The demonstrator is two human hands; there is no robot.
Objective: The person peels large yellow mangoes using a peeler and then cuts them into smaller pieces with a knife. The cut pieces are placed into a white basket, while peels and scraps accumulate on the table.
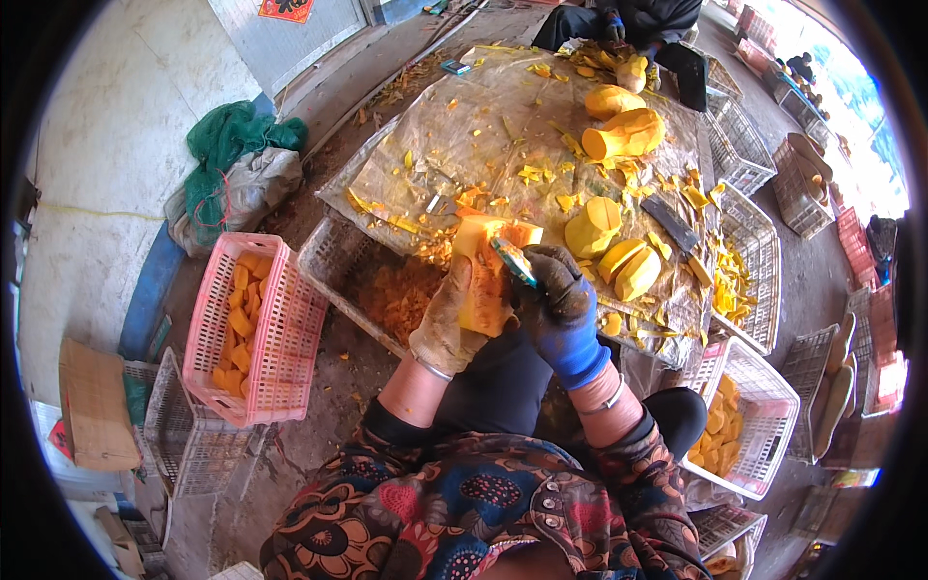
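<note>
A peeled, cut-open piece of pumpkin (478, 290) rests in my left hand (444, 319), which wears a dirty pale glove. Its stringy hollow faces up and towards the right. My right hand (565, 308), in a blue and dark glove, grips a small tool with a teal handle (513, 261), held against the pumpkin's inner side; its working end is hard to make out. Below them, a grey plastic crate (341, 250) holds loose orange pulp (399, 301). Peeled pumpkin pieces (593, 226) and a broad-bladed knife (670, 223) lie on the covered table to the right.
The sheet-covered table (435, 138) carries scattered peel. A pink crate (250, 326) of pumpkin chunks stands at left, and another crate (768, 435) of chunks at right. A crate of peelings (754, 254) adjoins the table. Across it, another person (652, 22) handles a pumpkin.
</note>
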